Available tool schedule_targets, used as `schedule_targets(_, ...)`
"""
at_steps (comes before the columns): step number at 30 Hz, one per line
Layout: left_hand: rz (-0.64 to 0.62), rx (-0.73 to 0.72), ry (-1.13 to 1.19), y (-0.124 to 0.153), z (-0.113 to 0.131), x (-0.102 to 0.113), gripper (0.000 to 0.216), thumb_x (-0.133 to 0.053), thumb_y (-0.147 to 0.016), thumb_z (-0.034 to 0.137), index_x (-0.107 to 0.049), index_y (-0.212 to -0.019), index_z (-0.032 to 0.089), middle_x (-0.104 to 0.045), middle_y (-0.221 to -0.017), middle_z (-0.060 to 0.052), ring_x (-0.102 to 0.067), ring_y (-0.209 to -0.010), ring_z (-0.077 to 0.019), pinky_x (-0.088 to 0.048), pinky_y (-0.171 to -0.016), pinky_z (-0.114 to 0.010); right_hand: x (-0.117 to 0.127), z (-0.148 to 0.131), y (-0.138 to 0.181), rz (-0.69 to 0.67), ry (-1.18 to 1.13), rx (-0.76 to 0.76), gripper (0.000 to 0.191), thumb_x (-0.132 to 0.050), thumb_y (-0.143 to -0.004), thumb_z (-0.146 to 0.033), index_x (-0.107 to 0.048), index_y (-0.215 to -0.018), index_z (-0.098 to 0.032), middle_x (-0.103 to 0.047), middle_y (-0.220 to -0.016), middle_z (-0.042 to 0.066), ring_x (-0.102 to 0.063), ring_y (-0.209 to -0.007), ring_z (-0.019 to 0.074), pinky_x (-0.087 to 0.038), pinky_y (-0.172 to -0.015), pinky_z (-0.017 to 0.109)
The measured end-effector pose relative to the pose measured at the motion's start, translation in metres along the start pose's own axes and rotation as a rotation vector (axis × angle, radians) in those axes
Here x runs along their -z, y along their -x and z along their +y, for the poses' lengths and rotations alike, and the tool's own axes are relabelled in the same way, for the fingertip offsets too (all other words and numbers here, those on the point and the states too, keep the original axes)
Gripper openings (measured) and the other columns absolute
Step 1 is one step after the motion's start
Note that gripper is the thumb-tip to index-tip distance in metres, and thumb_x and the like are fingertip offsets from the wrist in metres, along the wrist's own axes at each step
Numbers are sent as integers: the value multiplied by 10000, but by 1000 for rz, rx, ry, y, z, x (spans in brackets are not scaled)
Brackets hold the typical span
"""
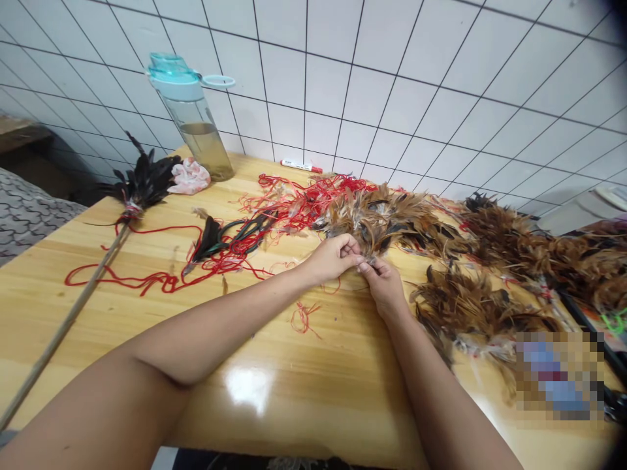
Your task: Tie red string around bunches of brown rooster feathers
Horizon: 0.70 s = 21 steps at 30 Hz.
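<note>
Looking from the head view over a wooden counter (313,385). Seeing one clear upright bottle (206,143) at the far left, containing yellow-brown liquid partway up, under a turquoise lid (174,70) with a pale loop.

Pinching brown feathers (375,225) at their near end, on the far middle of the counter, with the left hand (337,256) and right hand (386,287); clamping both grips together on them, fingertips meeting.

Counting three main brown clumps: that one, a second clump (480,303) to the near right and a third clump (543,254) at the far right. Counting also one slim stick (83,307) on the left, bearing glossy black feathers (144,179) at its far end; one red-and-white marker (300,166) by the tiled wall (377,91); one pair of dark-handled scissors (243,222) amid thin, tangled red string (304,202). Noting one soft, crumpled pinkish-white wad (190,176) just beside the bottle's base.
</note>
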<state>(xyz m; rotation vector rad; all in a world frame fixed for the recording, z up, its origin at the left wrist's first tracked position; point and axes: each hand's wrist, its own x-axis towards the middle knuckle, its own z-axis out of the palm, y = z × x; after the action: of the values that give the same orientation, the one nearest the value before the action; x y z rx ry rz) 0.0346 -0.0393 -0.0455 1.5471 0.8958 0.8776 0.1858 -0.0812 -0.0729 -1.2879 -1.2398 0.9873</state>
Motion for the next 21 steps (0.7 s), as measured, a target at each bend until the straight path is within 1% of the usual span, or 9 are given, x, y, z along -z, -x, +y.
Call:
schedule_targets(3,-16,36,67,0,-1,-1,199,-647,-722,279,-544,-813,136,-548,-710,23,-488,-629,-75,-390,-614,-210,1,4,-1,-4,24,5,158,-681,-701,-358,-679,-670,-204,-614,-719,6,-520,-732,164,-425,-753,307)
schedule_targets(6,-37,28,90,0,0,0,168,-645,-715,256,-552,-782,132,-555,-685,23,-505,-630,-78,-398,-636,-215,3,8,-2,-32,34,11,183,-685,-711,-382,-677,-656,-208,-619,-728,19,-525,-760,178,-433,-771,319)
schedule_targets(10,-35,4,21,-2,-1,1,135,-622,-723,232,-560,-781,128,-557,-683,25,-498,-629,-80,-390,-626,-213,3,9,-2,-33,21,4,213,-701,-697,-405,-670,-628,-206,-608,-708,22,-526,-747,180,-441,-765,322)
schedule_targets(15,-3,-47,-85,-3,-3,2,152,-595,-747,269,-564,-803,131,-533,-689,30,-467,-620,-80,-375,-602,-212,1,5,-2,-45,-4,3,146,-687,-706,-360,-697,-684,-216,-619,-745,16,-551,-786,181,-441,-811,329)
schedule_targets(19,6,-88,-128,0,-1,0,155,-590,-757,271,-580,-820,130,-559,-724,15,-481,-645,-87,-392,-625,-218,-2,-1,0,-18,-29,5,129,-698,-690,-345,-697,-687,-216,-639,-747,13,-565,-782,184,-448,-819,339)
schedule_targets(21,0,-102,-131,0,3,1,152,-588,-767,269,-587,-832,132,-576,-739,9,-494,-655,-90,-401,-635,-217,-2,-4,1,10,-70,2,136,-702,-683,-341,-702,-733,-214,-657,-760,8,-573,-781,178,-450,-811,332)
